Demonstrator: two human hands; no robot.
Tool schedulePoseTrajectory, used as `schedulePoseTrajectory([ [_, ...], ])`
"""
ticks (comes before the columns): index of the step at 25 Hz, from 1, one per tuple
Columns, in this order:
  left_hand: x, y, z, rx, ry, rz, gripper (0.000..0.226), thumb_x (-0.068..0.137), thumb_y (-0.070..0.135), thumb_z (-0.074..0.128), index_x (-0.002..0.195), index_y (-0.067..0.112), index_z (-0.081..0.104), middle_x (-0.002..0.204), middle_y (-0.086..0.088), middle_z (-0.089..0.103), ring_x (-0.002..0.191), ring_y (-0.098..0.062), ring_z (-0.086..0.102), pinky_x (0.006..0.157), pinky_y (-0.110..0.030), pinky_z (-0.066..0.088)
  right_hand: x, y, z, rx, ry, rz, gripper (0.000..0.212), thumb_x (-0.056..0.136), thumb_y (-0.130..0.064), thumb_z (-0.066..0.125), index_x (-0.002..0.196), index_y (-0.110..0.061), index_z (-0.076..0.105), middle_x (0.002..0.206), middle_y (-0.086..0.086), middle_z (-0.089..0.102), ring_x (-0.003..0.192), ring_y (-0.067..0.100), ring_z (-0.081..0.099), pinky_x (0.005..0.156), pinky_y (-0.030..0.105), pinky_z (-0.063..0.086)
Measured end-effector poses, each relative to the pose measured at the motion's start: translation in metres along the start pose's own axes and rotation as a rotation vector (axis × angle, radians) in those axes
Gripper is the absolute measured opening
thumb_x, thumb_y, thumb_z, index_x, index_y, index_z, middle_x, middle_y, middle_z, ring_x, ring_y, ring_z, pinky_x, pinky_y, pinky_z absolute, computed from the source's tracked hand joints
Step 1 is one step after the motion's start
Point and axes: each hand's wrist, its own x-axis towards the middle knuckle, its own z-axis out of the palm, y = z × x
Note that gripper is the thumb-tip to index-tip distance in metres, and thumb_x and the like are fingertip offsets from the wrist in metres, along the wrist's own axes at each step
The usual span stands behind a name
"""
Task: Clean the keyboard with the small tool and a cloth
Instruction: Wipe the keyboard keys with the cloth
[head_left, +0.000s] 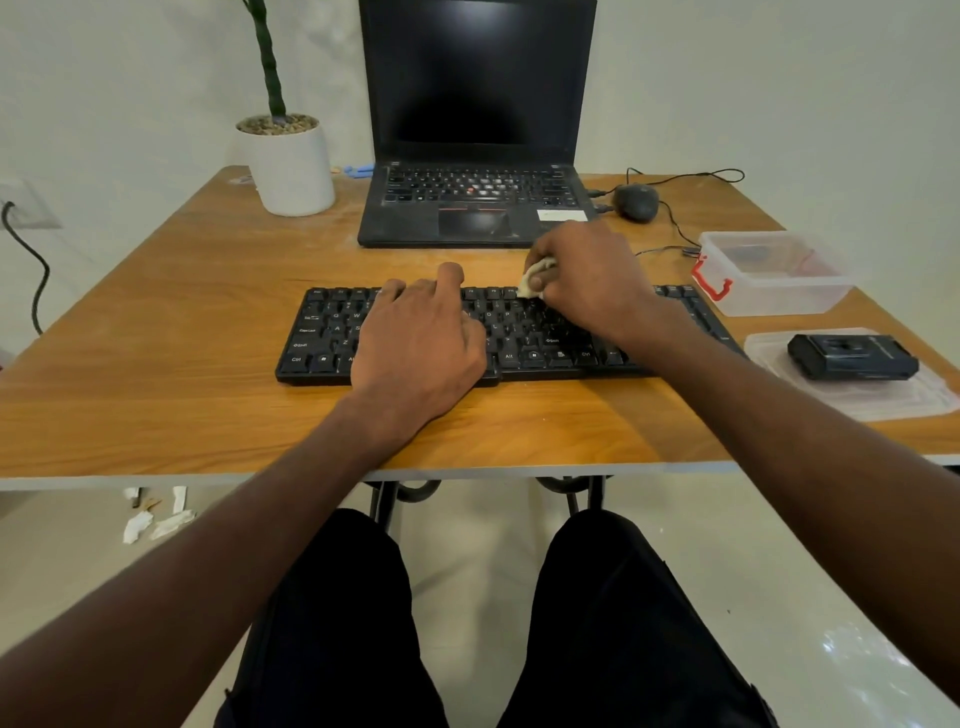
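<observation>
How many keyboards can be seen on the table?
2: the black keyboard under both hands at the table's front, and the laptop's built-in keyboard behind it.

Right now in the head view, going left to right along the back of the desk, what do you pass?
White plant pot → blue tool bits → open laptop → black mouse → clear plastic box with a red latch.

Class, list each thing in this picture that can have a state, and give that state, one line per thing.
Laptop: lid open, screen dark.
Keyboard: flat on the table, under both hands.
Left hand: resting flat on the keys.
Right hand: fingers gripping the cloth.
Cloth: bunched, pressed onto the top key rows.
Plastic box: lid off, red latch hanging.
Box lid: flat on the table, black device on it.
</observation>
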Motion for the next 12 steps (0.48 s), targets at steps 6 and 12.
schedulePoseTrajectory([
  [6, -0.001, 0.001, 0.001, 0.008, 0.014, 0.008, 0.040, 0.097, 0.032, 0.033, 0.128, 0.013, 0.049, 0.081, -0.002, 0.062, 0.077, -0.022, 0.056, 0.113, -0.049, 0.039, 0.003, -0.024, 0.015, 0.086, 0.020, -0.008, 0.017, 0.091, -0.014, 0.072, 0.105, -0.020, 0.080, 0.099, 0.001, 0.076, 0.092, 0.016, 0.070, 0.079, 0.031, 0.056],
  [12, -0.003, 0.001, 0.000, 0.028, 0.007, 0.021, 0.045, 0.096, 0.036, 0.027, 0.131, 0.016, 0.048, 0.085, 0.000, 0.065, 0.085, -0.019, 0.062, 0.126, -0.050, 0.026, -0.010, -0.001, -0.019, -0.008, -0.130, 0.023, 0.018, 0.089, -0.016, 0.078, 0.103, -0.025, 0.080, 0.102, -0.002, 0.075, 0.095, 0.016, 0.068, 0.084, 0.037, 0.059],
])
